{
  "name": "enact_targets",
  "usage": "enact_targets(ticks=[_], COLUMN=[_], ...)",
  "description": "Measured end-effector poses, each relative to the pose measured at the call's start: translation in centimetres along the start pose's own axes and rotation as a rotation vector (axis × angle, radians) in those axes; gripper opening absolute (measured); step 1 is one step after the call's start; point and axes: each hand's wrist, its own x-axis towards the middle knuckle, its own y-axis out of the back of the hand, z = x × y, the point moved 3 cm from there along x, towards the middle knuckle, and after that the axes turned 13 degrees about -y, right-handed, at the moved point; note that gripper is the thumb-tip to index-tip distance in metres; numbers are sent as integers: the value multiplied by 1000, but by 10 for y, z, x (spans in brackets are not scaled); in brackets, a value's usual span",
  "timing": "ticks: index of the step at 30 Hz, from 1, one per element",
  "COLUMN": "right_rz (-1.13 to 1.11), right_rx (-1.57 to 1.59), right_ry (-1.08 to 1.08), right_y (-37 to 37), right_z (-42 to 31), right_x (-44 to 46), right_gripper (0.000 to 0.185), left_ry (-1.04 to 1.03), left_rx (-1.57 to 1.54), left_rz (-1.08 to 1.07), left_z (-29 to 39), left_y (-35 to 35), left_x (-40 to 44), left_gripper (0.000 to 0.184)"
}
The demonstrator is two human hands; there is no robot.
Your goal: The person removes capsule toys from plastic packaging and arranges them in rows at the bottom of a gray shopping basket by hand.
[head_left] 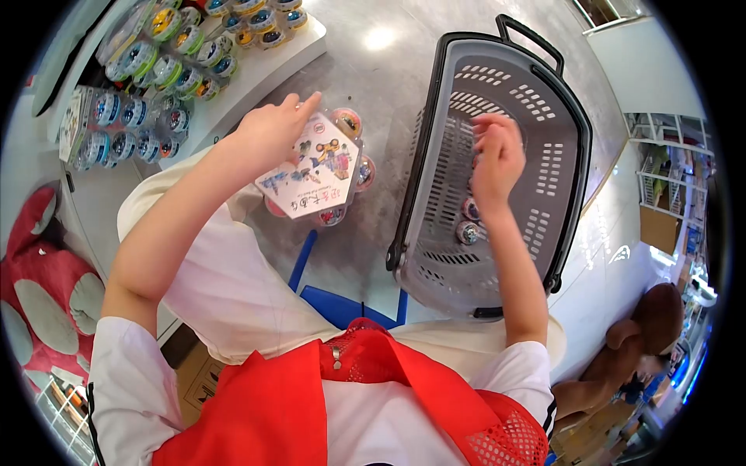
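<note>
My left hand grips the upper left edge of a hexagonal package. The package has a white printed card, and round, clear-domed toys stick out around its rim. It is tilted above the floor, in front of my left knee. Inside the grey basket is my right hand, its fingers curled; whatever they hold is hidden. Below and beside that hand, a few small round capsules lie in the basket, partly covered by my wrist.
At the upper left, a white shelf carries several packs of round toys. A blue stool shows between my legs. Red plush sits at the left, brown plush at the right. The basket's black handle points away.
</note>
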Motion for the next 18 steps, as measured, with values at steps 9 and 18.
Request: enact_targets(ticks=[9, 18], right_rz=[-251, -52], right_rx=[-51, 494], right_ry=[-349, -1284], right_y=[-140, -157], right_z=[-35, -16], right_x=[-80, -103], right_gripper=[50, 51], left_ry=[167, 250], left_rx=[-178, -1069], left_rz=[185, 284], left_z=[-11, -42], left_y=[-19, -93], left_x=[-46, -33], left_gripper=[73, 54])
